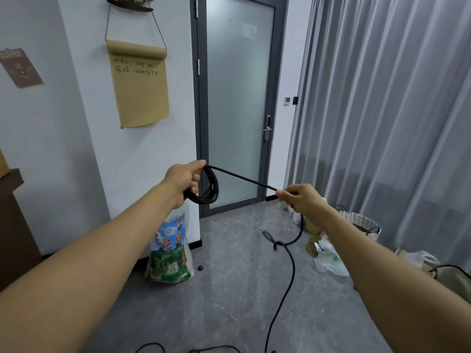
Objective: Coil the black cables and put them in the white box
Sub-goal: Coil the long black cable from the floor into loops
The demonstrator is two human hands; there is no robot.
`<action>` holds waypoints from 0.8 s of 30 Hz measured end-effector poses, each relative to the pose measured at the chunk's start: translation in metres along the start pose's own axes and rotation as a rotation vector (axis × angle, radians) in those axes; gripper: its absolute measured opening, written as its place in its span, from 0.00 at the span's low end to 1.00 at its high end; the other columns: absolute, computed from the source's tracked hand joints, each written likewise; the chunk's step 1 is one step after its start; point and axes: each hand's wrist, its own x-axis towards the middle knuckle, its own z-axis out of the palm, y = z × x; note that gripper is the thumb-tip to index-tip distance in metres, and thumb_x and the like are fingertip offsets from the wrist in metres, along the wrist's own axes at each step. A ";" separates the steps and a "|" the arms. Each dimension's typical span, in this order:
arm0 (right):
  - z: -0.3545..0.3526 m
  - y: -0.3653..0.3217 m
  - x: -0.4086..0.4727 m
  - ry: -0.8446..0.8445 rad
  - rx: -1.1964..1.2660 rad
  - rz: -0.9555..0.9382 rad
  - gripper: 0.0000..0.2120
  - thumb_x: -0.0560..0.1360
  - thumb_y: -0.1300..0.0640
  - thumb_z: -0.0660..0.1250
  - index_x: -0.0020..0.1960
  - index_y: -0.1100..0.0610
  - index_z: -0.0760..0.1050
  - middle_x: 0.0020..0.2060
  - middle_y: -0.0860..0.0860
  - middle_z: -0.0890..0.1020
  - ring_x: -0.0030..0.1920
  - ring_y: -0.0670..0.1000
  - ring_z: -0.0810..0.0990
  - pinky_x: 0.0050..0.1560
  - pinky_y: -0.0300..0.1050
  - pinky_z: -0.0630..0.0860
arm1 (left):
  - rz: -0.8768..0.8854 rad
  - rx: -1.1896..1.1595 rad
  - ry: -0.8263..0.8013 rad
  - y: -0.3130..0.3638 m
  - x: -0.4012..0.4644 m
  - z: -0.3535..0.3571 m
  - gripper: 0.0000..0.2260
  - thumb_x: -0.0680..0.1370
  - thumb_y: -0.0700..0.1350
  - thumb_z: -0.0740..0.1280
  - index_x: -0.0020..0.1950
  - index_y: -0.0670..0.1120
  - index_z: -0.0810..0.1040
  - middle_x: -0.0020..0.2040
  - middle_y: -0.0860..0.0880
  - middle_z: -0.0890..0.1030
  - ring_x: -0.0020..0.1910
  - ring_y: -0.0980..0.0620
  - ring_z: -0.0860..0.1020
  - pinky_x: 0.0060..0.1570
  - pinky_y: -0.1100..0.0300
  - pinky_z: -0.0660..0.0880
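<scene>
Several loops of black cable (209,186) sit gripped in the left hand (184,180), the right hand (297,197) pinching its long uncoiled tail; no white box shows.

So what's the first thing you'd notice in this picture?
Two bare arms reach out in the middle: the left hand holds a coil of black cable, and the right hand pinches the cable stretched across from it. Behind them stands a frosted glass door, with grey curtains at right.
</scene>
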 end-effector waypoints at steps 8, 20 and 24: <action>0.011 -0.018 0.009 0.248 -0.257 -0.171 0.05 0.74 0.62 0.67 0.40 0.58 0.78 0.30 0.49 0.77 0.33 0.49 0.74 0.40 0.44 0.72 | 0.152 0.136 0.171 -0.006 0.013 0.002 0.16 0.79 0.47 0.60 0.32 0.47 0.64 0.28 0.50 0.63 0.23 0.54 0.60 0.28 0.61 0.65; 0.041 -0.092 -0.005 -0.185 -0.503 -0.501 0.08 0.78 0.63 0.60 0.49 0.66 0.77 0.44 0.58 0.81 0.40 0.52 0.74 0.45 0.46 0.73 | 0.459 0.587 -0.028 -0.011 -0.001 0.049 0.16 0.83 0.50 0.51 0.38 0.46 0.68 0.35 0.50 0.74 0.34 0.54 0.71 0.39 0.58 0.68; 0.036 -0.097 -0.007 -0.074 -0.377 -0.521 0.03 0.74 0.63 0.67 0.45 0.63 0.74 0.39 0.51 0.78 0.39 0.49 0.75 0.39 0.36 0.72 | 0.438 0.611 -0.140 -0.013 -0.007 0.052 0.18 0.83 0.51 0.51 0.38 0.46 0.70 0.35 0.46 0.77 0.34 0.51 0.74 0.40 0.56 0.73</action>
